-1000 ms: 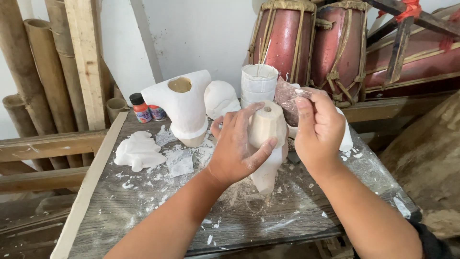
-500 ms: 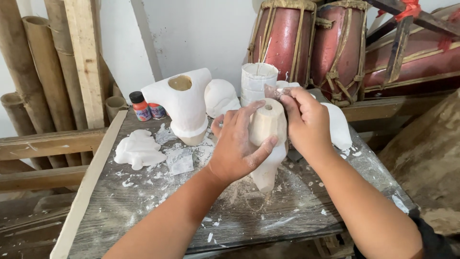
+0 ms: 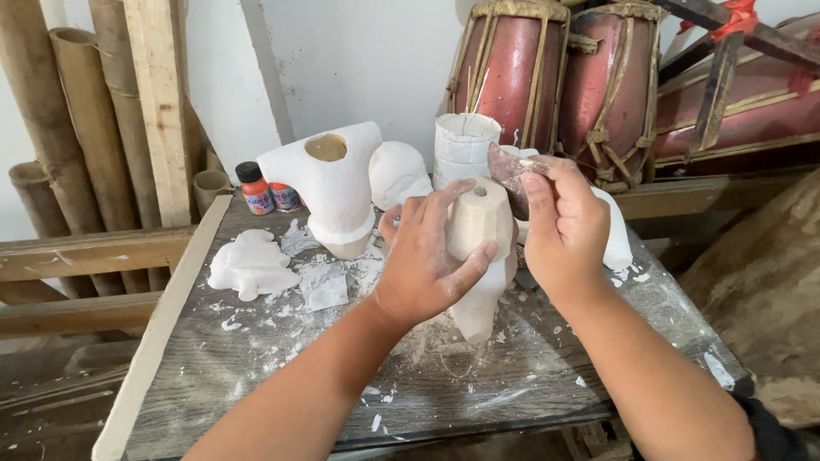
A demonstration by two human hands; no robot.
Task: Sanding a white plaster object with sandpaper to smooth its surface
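My left hand [image 3: 427, 260] wraps its fingers around the pale wooden carving [image 3: 480, 256] standing upright on the dusty worktable [image 3: 256, 376], while my right hand [image 3: 568, 230] pinches a brown scrap of sandpaper [image 3: 507, 173] (worn-looking) against the carving's top edge.

Both my forearms reach in from the bottom edge, converging at centre. My left hand [image 3: 427, 260] is curled, thumb and fingers wrapped in a grip. My right hand [image 3: 564, 226] is raised just beside it, fingertips pinched together, wrist bent.
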